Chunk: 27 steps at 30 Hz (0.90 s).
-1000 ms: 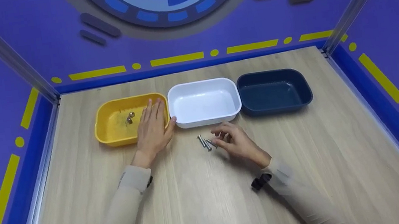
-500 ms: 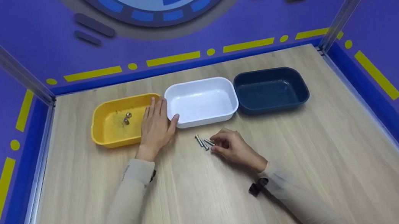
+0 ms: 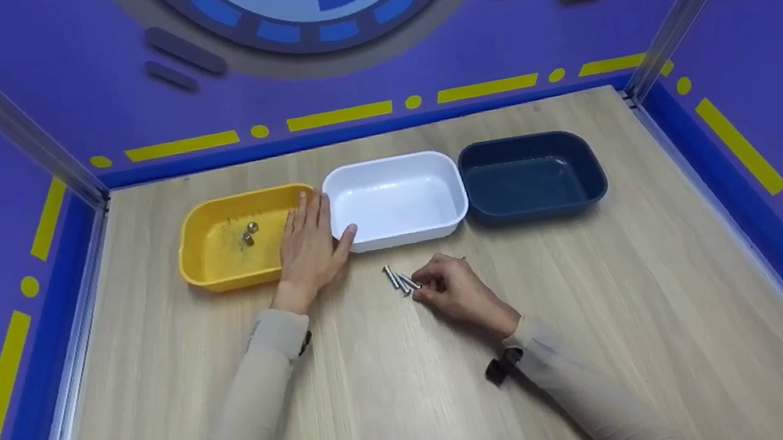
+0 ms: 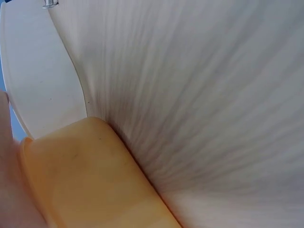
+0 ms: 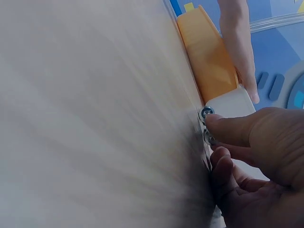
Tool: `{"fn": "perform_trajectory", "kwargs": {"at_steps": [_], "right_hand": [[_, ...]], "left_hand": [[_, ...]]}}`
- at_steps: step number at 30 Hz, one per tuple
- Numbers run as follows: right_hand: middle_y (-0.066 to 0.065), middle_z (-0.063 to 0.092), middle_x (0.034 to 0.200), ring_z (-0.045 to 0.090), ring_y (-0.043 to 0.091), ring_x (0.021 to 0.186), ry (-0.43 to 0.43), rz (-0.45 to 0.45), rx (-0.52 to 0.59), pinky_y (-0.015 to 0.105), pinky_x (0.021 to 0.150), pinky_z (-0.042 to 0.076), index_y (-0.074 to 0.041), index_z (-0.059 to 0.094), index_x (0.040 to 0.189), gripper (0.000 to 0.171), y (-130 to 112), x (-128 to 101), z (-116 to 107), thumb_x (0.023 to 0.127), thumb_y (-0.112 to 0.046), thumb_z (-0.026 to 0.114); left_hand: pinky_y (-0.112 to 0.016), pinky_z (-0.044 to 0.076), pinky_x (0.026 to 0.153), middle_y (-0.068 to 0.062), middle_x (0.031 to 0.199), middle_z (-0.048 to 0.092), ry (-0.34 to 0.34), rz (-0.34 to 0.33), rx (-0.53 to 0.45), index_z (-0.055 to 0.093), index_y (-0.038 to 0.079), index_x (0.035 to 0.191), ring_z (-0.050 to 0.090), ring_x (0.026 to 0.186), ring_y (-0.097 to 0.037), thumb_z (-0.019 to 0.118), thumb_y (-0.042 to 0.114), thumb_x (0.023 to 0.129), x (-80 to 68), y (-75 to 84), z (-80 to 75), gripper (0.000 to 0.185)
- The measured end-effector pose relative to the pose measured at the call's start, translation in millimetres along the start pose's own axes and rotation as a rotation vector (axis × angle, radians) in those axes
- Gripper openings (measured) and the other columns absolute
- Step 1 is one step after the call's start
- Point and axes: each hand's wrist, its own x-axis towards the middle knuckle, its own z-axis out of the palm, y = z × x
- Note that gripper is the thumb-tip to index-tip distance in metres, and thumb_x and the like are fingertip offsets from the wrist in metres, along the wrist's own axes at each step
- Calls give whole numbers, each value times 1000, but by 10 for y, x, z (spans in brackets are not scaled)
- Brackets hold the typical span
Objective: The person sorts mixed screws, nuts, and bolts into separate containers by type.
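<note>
My left hand [image 3: 308, 250] lies with straight fingers over the right rim of the yellow bin [image 3: 206, 275], its thumb at the white bin [image 3: 405, 235]. Two small metal nuts [image 3: 249, 233] sit inside the yellow one. On the table in front of the white bin lies a small group of silver bolts [image 3: 396, 280]. My right hand [image 3: 461, 290] is at the right end of this group, thumb and index finger pinching the rightmost bolt [image 3: 409, 281]. In the right wrist view, a bolt head [image 5: 207, 113] shows beside the thumb tip; the other fingers are curled below.
A dark blue bin [image 3: 542, 211] stands to the right of the white one, the three bins forming a row along the back of the wooden table [image 3: 400, 400]. Purple-blue panels [image 3: 373, 78] with yellow marks enclose the table at the back and both sides.
The right thumb and fingers have come down and closed on the rightmost bolt. My left hand has shifted slightly right along the yellow bin's rim. The head view has moved slightly.
</note>
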Motion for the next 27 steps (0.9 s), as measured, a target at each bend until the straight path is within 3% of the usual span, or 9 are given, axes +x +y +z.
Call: {"fn": "perform_trajectory", "kwargs": {"at_steps": [13,22,27], "right_hand": [[5,70,87,60,9,75,15,16,-59,18,65,50,-1,84,104,16,-8,30,23,89,-6,86],[3,71,84,60,8,74,44,25,-65,20,65,51,-3,84,101,11,7,38,24,90,-2,83],[5,72,85,59,9,75,51,36,-42,20,65,48,-3,84,100,9,2,40,22,92,-2,81]], "left_hand": [[-52,10,137,-17,179,17,9,-1,19,19,0,170,9,168,-34,32,63,110,22,28,30,88],[-50,8,138,-15,180,5,-26,-17,34,11,1,170,5,168,-32,27,66,110,41,45,40,91],[-51,10,137,-17,180,7,-10,-13,23,12,0,170,7,168,-33,28,65,110,36,36,60,90]]}}
